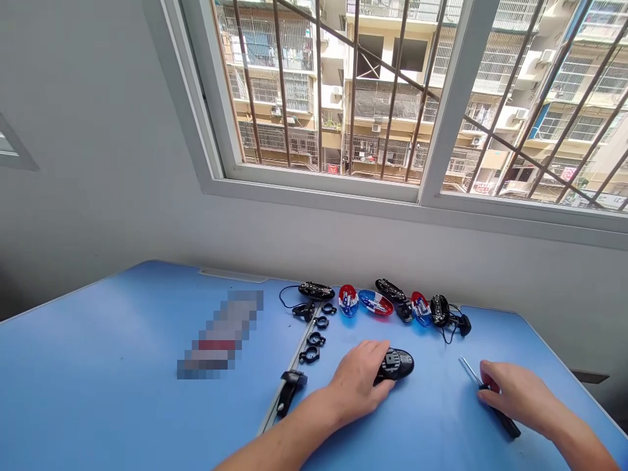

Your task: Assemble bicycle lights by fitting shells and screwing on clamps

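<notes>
My left hand [360, 378] rests on the blue table [122, 366], its fingers curled round a black oval housing [396, 364] that lies with its inner side up. Farther right, my right hand [515, 394] is closed round the black handle of a screwdriver [490, 396]; its metal shaft points up and left, the tip just above the table. Behind both hands lies a row of similar parts: black shells [316, 290] and red, white and blue lenses [375, 303].
Several small black ring clamps [315, 339] and a black bracket [289, 387] lie along the table's metal seam [282, 392]. A wired black unit [440, 310] sits at the row's right end. A blurred patch [220, 337] lies to the left. Wall and barred window behind.
</notes>
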Motion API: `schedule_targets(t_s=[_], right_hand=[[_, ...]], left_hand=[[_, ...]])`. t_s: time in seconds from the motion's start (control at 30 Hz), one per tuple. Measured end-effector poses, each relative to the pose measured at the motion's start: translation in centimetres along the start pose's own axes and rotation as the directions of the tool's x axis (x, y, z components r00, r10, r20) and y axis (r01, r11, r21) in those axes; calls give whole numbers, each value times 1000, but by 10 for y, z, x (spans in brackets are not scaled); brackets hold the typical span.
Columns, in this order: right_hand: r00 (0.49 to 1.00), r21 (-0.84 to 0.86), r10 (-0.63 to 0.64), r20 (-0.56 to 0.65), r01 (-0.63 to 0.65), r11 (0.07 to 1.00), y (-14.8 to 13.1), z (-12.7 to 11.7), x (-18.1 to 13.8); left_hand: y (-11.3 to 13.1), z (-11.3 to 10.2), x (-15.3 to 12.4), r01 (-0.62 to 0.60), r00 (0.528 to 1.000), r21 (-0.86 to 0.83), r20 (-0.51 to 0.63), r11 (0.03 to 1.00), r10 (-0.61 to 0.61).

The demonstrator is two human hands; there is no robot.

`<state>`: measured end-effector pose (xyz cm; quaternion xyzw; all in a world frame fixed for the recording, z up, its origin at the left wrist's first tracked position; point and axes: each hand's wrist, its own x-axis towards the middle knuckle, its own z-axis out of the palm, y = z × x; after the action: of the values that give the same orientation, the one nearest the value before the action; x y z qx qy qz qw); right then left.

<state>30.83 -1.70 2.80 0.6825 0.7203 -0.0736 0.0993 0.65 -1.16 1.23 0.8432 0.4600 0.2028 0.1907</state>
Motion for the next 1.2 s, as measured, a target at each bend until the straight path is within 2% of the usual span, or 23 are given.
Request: schedule_targets(t_s=[0.23,0.33,0.47,0.53,0.6,0.7,0.8,0.93,1.03,1.2], right_hand=[[1000,1,8,-25,-8,1000,7,8,3],[999,13,-31,-40,31,999,7,6,2],[986,195,-117,-120,139,971,1,0,1],[972,364,-159,-175,213,906,-4,-4,-1],[966,551,-194,-170,257,794,-11,-7,-4],[964,766,-249,-92,228,600,-23,-9,-8],[964,851,-255,-79,199,486,-33,-7,-7],[967,875,-130,-218,253,414,-38,-2,1],[951,913,31,-308,285,293,-36,-1,9],[908,932,208,-363,353,83,-29,-7,15]], left_hand=[[0,-1,1,1,1000,16,5,1000,-1],[1,-2,0,4,1000,18,6,1000,-5],[2,-3,0,4,1000,18,11,1000,-5],[2,-3,0,2,1000,19,12,1000,-3],[2,-4,0,-1,1000,19,12,1000,1],[1,-3,0,-8,1000,16,8,1000,8],[0,-2,0,-27,1000,9,2,1000,27],[-4,-1,1,-38,999,10,-11,999,38],[-7,0,3,-48,999,16,-10,999,48],[-8,0,3,-58,998,15,-13,998,58]])
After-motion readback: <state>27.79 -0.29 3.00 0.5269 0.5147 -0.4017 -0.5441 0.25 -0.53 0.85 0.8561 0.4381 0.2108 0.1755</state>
